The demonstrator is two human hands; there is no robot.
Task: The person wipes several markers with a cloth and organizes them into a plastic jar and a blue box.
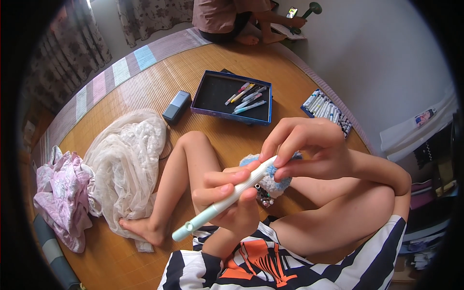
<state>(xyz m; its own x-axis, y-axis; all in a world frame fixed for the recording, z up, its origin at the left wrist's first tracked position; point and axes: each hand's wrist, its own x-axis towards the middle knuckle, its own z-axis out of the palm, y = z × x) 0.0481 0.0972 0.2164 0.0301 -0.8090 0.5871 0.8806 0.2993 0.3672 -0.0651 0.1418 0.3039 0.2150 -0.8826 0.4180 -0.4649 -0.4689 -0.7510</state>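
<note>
A white pen with a pale mint section (211,213) slants across in front of me, its mint end low on the left. Around the middle of the barrel, my left hand (240,212) is closed with fingers and thumb. My right hand (315,143) pinches the white upper end between thumb and fingertips. Behind the pen, between my legs, a fluffy blue and white item (276,187) is partly hidden by my hands. Beside it lie small dark and pale beads (263,194), too small to make out fully.
A shallow dark box (203,110) ahead holds several pens (249,107). A grey-blue block-shaped device (178,105) stands beside it. Several markers (324,107) fill a tray at right. White sheer cloth (128,164) and pink clothing (64,193) lie left. Another person (222,21) sits at the far edge.
</note>
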